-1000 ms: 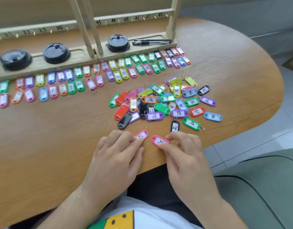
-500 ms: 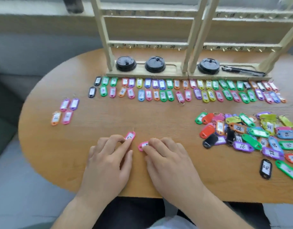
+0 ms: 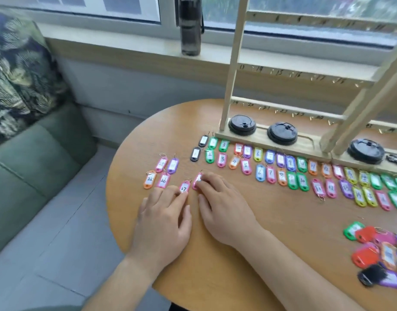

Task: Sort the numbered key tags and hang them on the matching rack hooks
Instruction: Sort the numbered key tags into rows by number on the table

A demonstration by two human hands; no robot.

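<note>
Change from half a second ago: both hands have slid their two pink tags leftward across the table [image 3: 215, 277], from its front middle to just beside the cluster of four [image 3: 161, 173] at the left end. The view has swung left too, bringing in window and sofa.

Left hand [image 3: 164, 218]: lying flat, fingers straight, one fingertip pressing tag 27 [image 3: 184, 187] onto the wood.

Right hand [image 3: 224, 209]: fingers extended and only slightly bent, tips resting on the second pink tag [image 3: 197, 181], whose number is being covered. The two tags are lying side by side, nearly touching.

Sorted rows [image 3: 282, 169]: running in two lines along the foot of the rack [image 3: 232, 75], starting from 1 at the left.

Unsorted pile [image 3: 379, 250]: sitting at the right edge, well apart from the hands.

Lids [image 3: 242, 125]: three black ones resting on the rack base.

Room: a dark bottle [image 3: 190, 25] is standing on the sill; a green sofa [image 3: 36, 153] with a patterned cushion [image 3: 18, 63] is sitting left of the table, over a grey tiled floor.
</note>
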